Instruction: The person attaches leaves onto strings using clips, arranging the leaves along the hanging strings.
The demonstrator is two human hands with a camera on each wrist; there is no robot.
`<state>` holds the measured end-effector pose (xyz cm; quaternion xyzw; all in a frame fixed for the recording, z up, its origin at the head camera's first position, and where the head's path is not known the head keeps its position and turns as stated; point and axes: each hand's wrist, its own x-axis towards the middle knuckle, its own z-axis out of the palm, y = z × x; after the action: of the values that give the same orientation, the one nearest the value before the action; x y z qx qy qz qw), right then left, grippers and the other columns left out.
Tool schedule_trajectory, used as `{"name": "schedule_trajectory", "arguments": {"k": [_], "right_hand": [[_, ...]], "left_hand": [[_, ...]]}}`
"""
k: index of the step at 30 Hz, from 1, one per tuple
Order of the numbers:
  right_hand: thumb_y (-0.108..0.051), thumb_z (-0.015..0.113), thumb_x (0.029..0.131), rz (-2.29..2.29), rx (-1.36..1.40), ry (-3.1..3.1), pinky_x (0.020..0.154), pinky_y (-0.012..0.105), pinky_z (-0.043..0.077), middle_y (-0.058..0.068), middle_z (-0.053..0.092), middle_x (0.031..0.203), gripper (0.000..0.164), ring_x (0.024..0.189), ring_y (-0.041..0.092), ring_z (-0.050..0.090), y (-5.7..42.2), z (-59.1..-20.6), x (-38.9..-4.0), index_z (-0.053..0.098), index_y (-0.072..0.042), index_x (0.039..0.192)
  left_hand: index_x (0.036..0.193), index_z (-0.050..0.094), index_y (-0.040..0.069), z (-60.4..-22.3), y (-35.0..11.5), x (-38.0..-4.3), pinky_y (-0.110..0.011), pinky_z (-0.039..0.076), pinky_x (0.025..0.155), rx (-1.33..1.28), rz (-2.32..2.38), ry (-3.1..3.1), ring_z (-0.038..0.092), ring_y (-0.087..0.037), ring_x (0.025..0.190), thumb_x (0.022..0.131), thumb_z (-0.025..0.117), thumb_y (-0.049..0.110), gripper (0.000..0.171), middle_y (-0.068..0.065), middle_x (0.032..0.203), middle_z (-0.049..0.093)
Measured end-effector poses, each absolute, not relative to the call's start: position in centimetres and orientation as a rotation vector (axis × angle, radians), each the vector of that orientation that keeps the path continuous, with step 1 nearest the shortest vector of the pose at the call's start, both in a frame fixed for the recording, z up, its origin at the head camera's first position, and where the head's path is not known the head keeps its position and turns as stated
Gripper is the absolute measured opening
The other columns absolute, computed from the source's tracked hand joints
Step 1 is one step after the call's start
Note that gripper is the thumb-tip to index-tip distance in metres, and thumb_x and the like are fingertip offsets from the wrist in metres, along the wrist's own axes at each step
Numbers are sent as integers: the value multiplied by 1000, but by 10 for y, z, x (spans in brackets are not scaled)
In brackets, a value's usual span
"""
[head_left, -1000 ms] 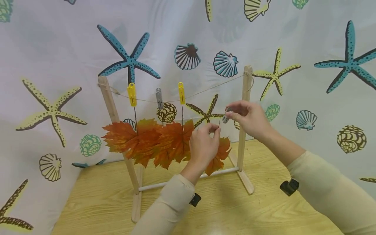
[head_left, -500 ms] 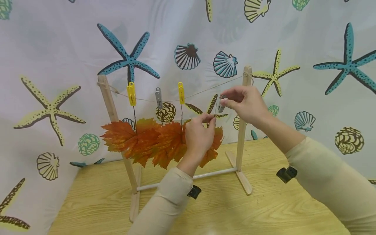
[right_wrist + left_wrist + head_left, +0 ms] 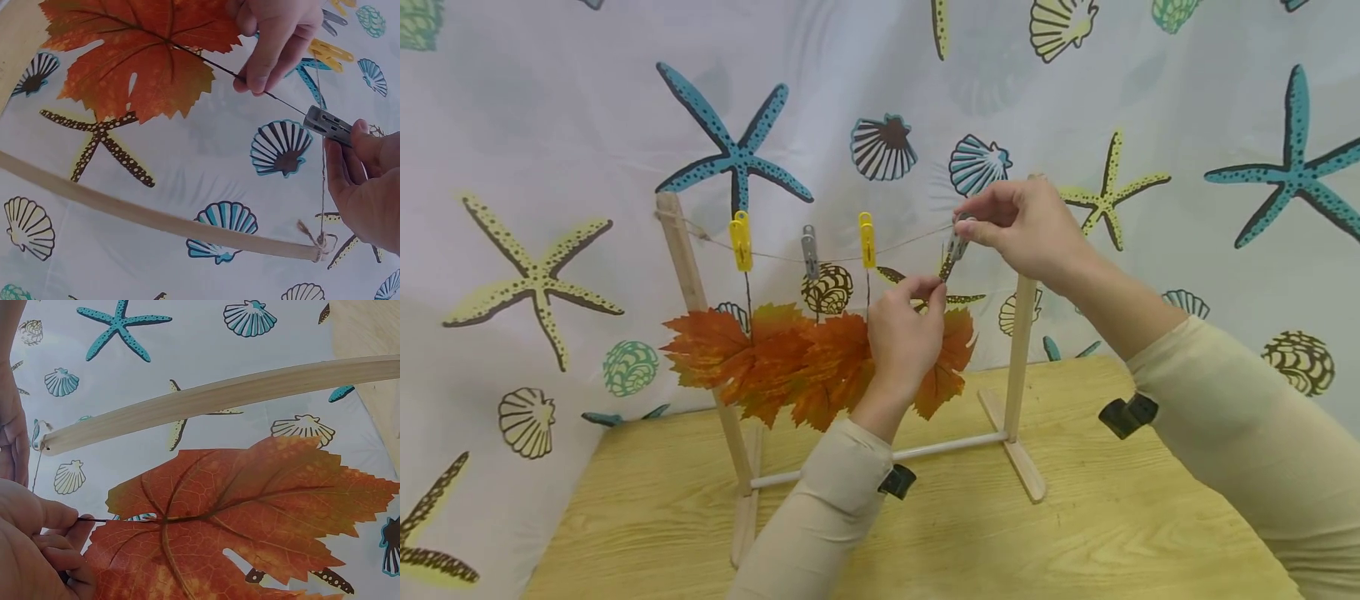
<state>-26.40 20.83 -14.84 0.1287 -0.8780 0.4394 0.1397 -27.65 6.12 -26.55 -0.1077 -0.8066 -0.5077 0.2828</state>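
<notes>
My left hand (image 3: 904, 337) pinches the thin dark stem (image 3: 284, 104) of an orange-red maple leaf (image 3: 206, 531), which hangs below the fingers. Just above it, my right hand (image 3: 1033, 229) holds a grey clothespin (image 3: 331, 128) between thumb and fingers. In the right wrist view the clothespin lies across the twine (image 3: 323, 181), and the stem's tip reaches its front end; whether it is clamped there, I cannot tell. Further left along the line, two yellow clothespins (image 3: 867, 242) and another grey clothespin (image 3: 809, 252) hold more maple leaves (image 3: 722, 350) by their stems.
The twine is tied between two wooden posts (image 3: 1021, 350), joined low down by a white rod (image 3: 951, 445). This rack stands on a wood-grain table (image 3: 647, 500). Close behind hangs a pale cloth (image 3: 880, 67) printed with starfish and shells.
Both hands have moved up and left. The right hand has brought the grey clothespin up to the twine, and the left hand has raised the leaf's stem toward it.
</notes>
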Motion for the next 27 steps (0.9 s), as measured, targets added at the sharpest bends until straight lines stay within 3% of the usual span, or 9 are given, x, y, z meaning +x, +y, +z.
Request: {"name": "schedule_trajectory", "arguments": {"k": [4,11,27], "right_hand": [[-22,72,92,1352,328,-2496,101,36,49,5,75,111,25,107,14,65,205,-136,-267,73,-9,114],[-19,71,93,1384,330,-2497,97,33,49,5,74,110,25,103,14,66,196,-125,-273,71,-7,115],[-17,70,94,1249,377,-2574,98,35,50,8,74,112,23,104,16,66,189,-125,-280,72,-8,114]], "left_hand": [[102,78,12,-262,59,-277,-33,46,63,-280,-1372,-2137,66,-20,75,95,69,23,16,-1,94,78],[102,78,11,-259,56,-278,-31,44,62,-287,-1369,-2128,67,-22,79,95,69,23,16,-2,95,78],[102,78,11,-255,51,-281,-34,51,69,-311,-1338,-2114,71,-21,88,95,68,21,16,-2,97,79]]}}
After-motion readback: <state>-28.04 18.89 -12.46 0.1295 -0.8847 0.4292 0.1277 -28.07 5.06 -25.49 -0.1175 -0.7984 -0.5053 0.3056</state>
